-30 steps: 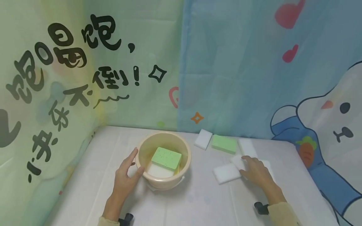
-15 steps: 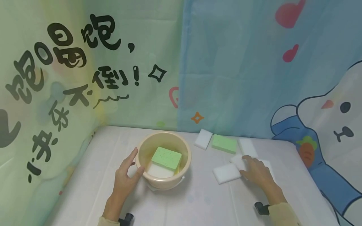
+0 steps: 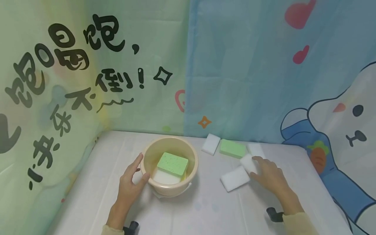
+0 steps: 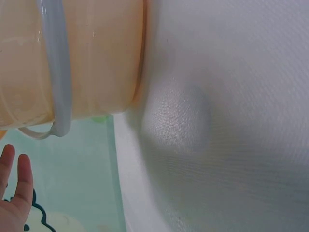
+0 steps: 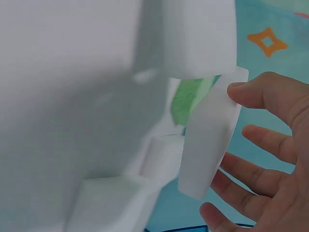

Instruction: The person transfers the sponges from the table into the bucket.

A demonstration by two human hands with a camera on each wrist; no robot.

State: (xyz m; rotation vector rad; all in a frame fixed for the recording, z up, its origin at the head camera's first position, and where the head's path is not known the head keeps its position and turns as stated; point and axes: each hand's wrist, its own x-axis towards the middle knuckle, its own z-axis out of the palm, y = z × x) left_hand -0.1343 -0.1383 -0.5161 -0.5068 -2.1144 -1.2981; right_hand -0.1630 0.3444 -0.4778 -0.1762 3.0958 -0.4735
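A cream bucket (image 3: 173,191) stands upright left of centre, with a green sponge (image 3: 173,164) on a white sponge (image 3: 164,178) inside. My left hand (image 3: 129,184) is at its left side, fingers spread and straight, index fingertip and thumb at the rim. In the left wrist view, two extended fingers (image 4: 24,179) show beyond the bucket's grey handle (image 4: 59,63). My right hand (image 3: 272,178) pinches a white sponge (image 3: 248,163) between thumb and fingers. That white sponge (image 5: 212,135) stands tilted in the right wrist view. A second white sponge (image 3: 235,179) lies just left of it.
At the back of the white table (image 3: 205,212) lie a white sponge (image 3: 210,144), a green sponge (image 3: 233,149) and another white sponge (image 3: 256,149). Printed curtains (image 3: 235,65) rise close behind the table edge.
My right hand has taken up a white sponge, shifting slightly up and tilting it. The white sponge to its left turned a little. My left hand and the bucket have stayed put.
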